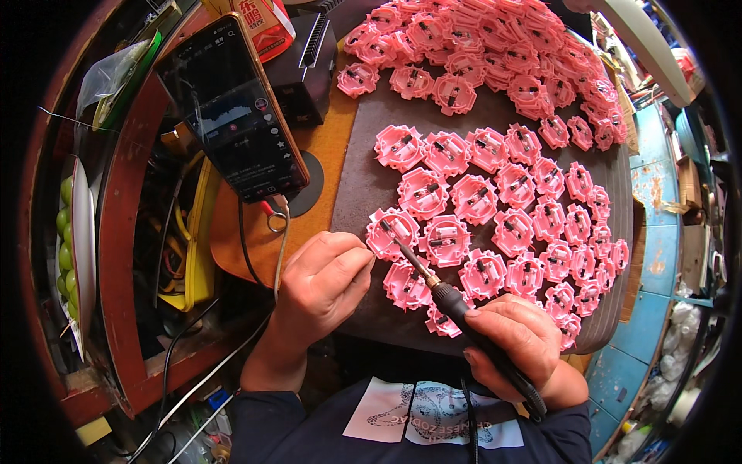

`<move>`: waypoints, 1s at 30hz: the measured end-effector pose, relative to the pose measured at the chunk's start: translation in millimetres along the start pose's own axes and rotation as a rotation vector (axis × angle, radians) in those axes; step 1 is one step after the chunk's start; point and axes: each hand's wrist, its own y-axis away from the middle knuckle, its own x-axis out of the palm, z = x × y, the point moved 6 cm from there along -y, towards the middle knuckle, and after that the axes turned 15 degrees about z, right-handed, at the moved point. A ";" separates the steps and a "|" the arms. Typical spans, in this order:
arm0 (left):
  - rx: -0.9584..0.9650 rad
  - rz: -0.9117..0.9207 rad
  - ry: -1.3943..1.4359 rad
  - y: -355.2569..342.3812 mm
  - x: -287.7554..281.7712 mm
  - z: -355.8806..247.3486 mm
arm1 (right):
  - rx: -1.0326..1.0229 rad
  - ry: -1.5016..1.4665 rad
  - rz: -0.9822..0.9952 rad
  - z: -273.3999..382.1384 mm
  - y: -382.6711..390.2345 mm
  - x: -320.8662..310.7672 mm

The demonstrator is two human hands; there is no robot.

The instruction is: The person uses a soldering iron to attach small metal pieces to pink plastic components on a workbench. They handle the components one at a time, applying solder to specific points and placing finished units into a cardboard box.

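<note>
My right hand (518, 344) is closed around the black handle of a soldering iron (452, 301). The iron slants up and left, its metal tip over a pink plastic part (379, 244) that has a small black component inside. Just left of that part, my left hand (321, 286) has its thumb and fingers pinched together; whatever they hold is too small or hidden to make out. Similar pink parts (477, 199), each with a small black piece, lie in loose rows on the dark mat (362, 155) to the right and beyond.
A large heap of pink parts (533, 46) covers the far end of the mat. At the left a phone (239, 116) stands tilted on a holder, a cable (281, 240) hanging below it. Behind it are a dark box (309, 77) and a red-and-yellow package (267, 31).
</note>
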 end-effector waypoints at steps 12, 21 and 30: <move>0.001 0.010 -0.010 -0.7 1.9 1.4 | -0.014 0.000 -0.002 -0.9 -0.8 2.5; 0.008 0.023 -0.023 -3.4 2.3 0.8 | -0.007 0.010 0.000 0.2 -0.8 2.6; -0.016 0.008 -0.023 -3.0 2.0 -0.5 | -0.003 0.017 0.000 1.1 1.1 1.0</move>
